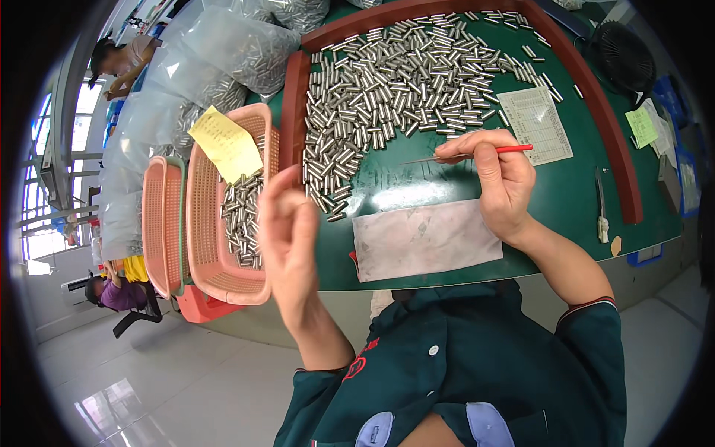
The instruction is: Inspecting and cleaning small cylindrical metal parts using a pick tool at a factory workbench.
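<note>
My right hand [506, 182] is closed around a thin pick-like metal tool with a red handle [514, 148], whose fine shaft points left over the green tabletop. Beneath that hand lies a stained whitish cloth [428, 240]. My left hand [289, 242] is raised at the right edge of a pink plastic basket [202, 257]. Its fingers are bent and smeared by motion, so what they hold, if anything, does not show. Short shiny metal pins [242, 216] lie in this basket under a yellow handwritten note [226, 144]. A large spread of similar metal pins [402, 82] covers the far part of the table.
A dark red wooden rail [294, 112] borders the pins. A printed paper sheet [535, 123], a black fan [622, 56] and tweezers [601, 205] are on the right. Bulging clear bags [238, 48] and a second pink basket [160, 223] stand left. Two people are farther off.
</note>
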### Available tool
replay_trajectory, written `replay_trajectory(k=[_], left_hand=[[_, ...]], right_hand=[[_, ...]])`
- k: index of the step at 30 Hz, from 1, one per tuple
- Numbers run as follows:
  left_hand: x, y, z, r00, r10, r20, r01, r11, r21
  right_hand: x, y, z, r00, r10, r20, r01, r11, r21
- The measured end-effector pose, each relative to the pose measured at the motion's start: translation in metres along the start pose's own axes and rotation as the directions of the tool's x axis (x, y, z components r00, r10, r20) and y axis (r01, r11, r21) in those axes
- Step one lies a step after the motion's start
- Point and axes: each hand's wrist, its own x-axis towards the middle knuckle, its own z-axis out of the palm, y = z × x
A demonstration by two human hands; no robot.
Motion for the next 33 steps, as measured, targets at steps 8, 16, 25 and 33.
replay_trajectory(k=[8, 16, 25, 33], left_hand=[[0.041, -0.056, 0.040, 0.785, -0.466, 0.409, 0.610, 0.464, -0.642], [0.040, -0.067, 0.050, 0.865, -0.376, 0.332, 0.489, 0.779, -0.393], [0.033, -0.071, 0.050, 0.869, -0.363, 0.337, 0.473, 0.809, -0.348], [0.029, -0.068, 0.053, 0.899, -0.334, 0.284, 0.415, 0.857, -0.306]], right_hand=[[0.005, 0.002, -0.003, 0.999, -0.036, -0.039, 0.032, 0.995, -0.098], [0.005, 0.003, -0.006, 0.987, -0.161, -0.007, 0.161, 0.985, -0.066], [0.003, 0.000, -0.003, 0.973, -0.221, 0.068, 0.228, 0.965, -0.127], [0.005, 0.000, -0.007, 0.912, -0.357, 0.203, 0.397, 0.891, -0.218]])
